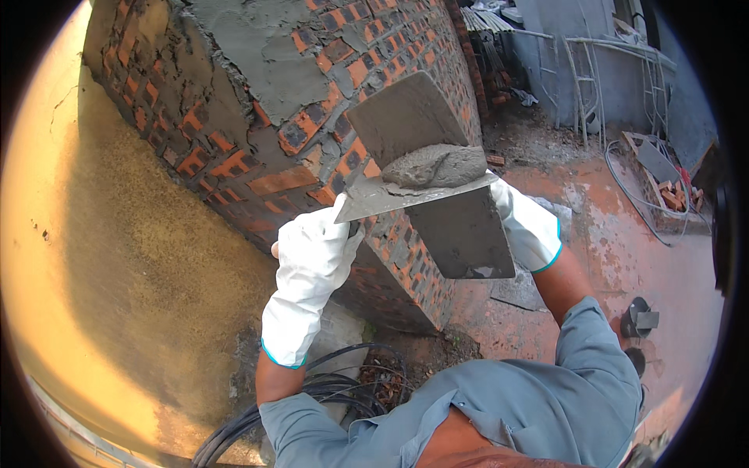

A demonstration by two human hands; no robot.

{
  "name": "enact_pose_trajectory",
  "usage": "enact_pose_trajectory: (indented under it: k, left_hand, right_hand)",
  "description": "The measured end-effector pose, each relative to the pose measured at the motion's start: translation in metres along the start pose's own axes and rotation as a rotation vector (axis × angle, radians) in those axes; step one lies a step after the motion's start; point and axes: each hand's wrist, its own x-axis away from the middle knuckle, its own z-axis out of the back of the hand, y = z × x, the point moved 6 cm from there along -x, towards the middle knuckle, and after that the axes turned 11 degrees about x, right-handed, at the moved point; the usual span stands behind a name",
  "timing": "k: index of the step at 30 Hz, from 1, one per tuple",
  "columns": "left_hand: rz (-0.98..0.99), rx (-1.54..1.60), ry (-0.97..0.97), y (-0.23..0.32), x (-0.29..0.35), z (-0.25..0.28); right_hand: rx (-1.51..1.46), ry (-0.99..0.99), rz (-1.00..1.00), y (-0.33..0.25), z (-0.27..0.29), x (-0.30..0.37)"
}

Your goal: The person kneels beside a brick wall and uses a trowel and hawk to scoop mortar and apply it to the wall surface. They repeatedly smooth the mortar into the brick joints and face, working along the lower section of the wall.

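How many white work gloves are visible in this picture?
2: one glove on the left hand, lower left of the mortar lump; another glove on the right hand, lower right of it.

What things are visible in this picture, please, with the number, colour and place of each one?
Brick structure: 1, orange and dark, upper centre
Mortar coat: 1 patch, grey, on the brick structure
Flat plates: at least 2, grey, crossed between the hands
Mortar lump: 1, grey, on the upper plate
Mottled surface: 1, yellow-brown, left
Cables: several, black, lower left of centre
Metal frames: several, whitish, upper right
Loose bricks: several, orange, right
Container: at least 1, dark, right
Floor: 1, reddish, right
Shirt: 1, blue-grey, bottom
Left hand: 1, white glove, plates' left end
Right hand: 1, white glove, plates' right side
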Motion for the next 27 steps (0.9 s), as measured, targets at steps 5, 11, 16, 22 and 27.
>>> enact_pose_trajectory:
  k: [5, 11, 16, 22, 27]
  left_hand:
    - [-0.056, -0.18, 0.312, -0.028, -0.053, 0.076]
    - [-0.106, -0.266, 0.701, -0.102, -0.123, 0.179]
    - [0.282, 0.233, 0.701, -0.187, -0.182, 0.242]
    - [0.649, 0.666, 0.528, -0.291, -0.232, 0.25]
    - [0.854, 0.648, 0.51, -0.363, -0.212, 0.253]
  right_hand:
    - [0.074, -0.137, 0.085, -0.029, -0.013, -0.002]
    - [-0.109, 0.162, -0.004, -0.003, -0.004, 0.032]
    - [-0.103, 0.549, -0.099, 0.007, -0.001, 0.094]
    - [-0.214, 0.753, -0.09, 0.039, 0.012, 0.111]
    - [-0.276, 0.767, -0.077, 0.065, 0.025, 0.115]
